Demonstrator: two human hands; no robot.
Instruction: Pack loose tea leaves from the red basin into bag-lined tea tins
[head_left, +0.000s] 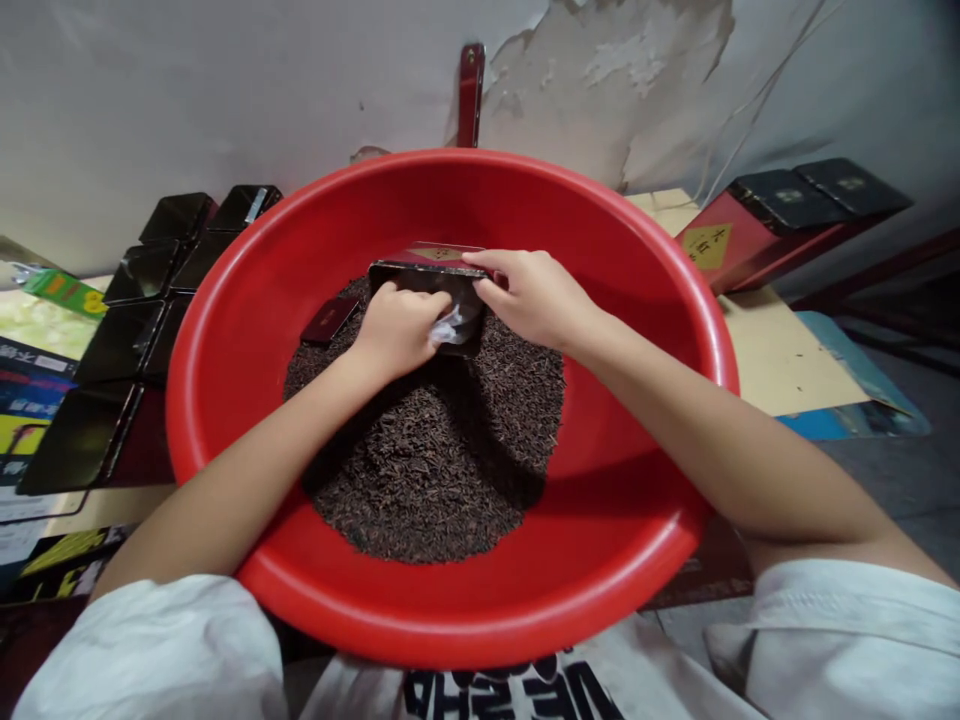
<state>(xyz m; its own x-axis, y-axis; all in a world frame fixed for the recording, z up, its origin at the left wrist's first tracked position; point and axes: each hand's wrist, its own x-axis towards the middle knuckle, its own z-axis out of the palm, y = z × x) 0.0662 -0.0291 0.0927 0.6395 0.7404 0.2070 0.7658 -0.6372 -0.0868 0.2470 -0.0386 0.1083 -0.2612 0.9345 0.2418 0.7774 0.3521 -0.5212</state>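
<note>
A big red basin (637,250) fills the middle of the view, with a heap of dark loose tea leaves (442,450) in it. On the far side of the heap stands a dark tin with a red lid (431,262). My right hand (529,295) grips the tin's right edge. Closed against the tin's front, my left hand (397,325) pinches a bit of clear plastic lining (450,328). A small dark red lid (330,320) lies on the leaves just left of my left hand.
Several black tins (135,330) stand in rows at the left of the basin. Red boxes with black lids (787,215) lie at the right on cardboard (780,360). A peeling wall is behind. A red handle (470,95) sticks up beyond the basin.
</note>
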